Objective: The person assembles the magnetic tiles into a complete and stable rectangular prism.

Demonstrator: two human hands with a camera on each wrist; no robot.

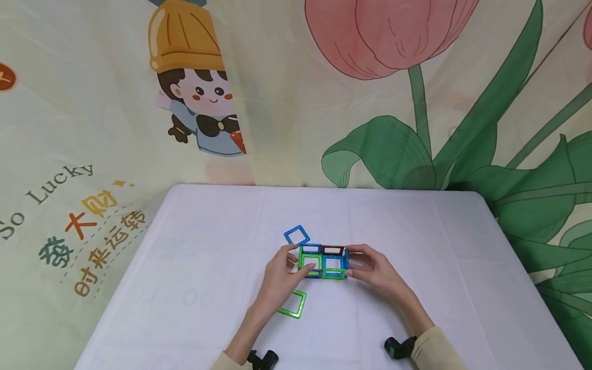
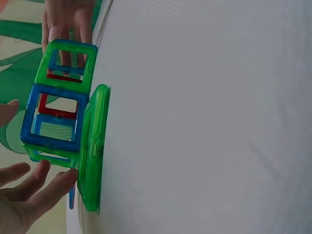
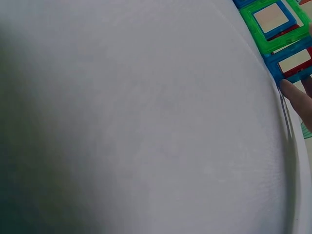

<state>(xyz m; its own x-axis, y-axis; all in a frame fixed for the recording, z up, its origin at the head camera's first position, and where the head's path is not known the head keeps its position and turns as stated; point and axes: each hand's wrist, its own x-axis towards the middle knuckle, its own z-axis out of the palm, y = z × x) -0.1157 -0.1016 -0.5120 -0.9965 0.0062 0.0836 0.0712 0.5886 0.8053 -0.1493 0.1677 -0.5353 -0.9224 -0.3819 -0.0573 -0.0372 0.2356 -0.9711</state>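
Observation:
A long box of magnetic tiles (image 1: 322, 263), two squares wide, sits between the hands, its open frames green, blue and dark red. At its left end the left hand (image 1: 279, 275) pinches it, thumb across the front green tile. The right hand (image 1: 376, 270) grips the right end between thumb and fingers; in the right wrist view its fingertip (image 3: 291, 91) is at the corner of a blue tile. A loose blue square tile (image 1: 305, 233) lies behind the box's left end. Nearer the body, a loose green tile (image 1: 302, 304) lies partly hidden by the left forearm.
A white cloth covers the table (image 1: 194, 246). Behind it hangs a printed backdrop (image 1: 277, 103) with a cartoon figure and a large pink tulip. Black wrist cameras (image 1: 400, 348) sit on both wrists.

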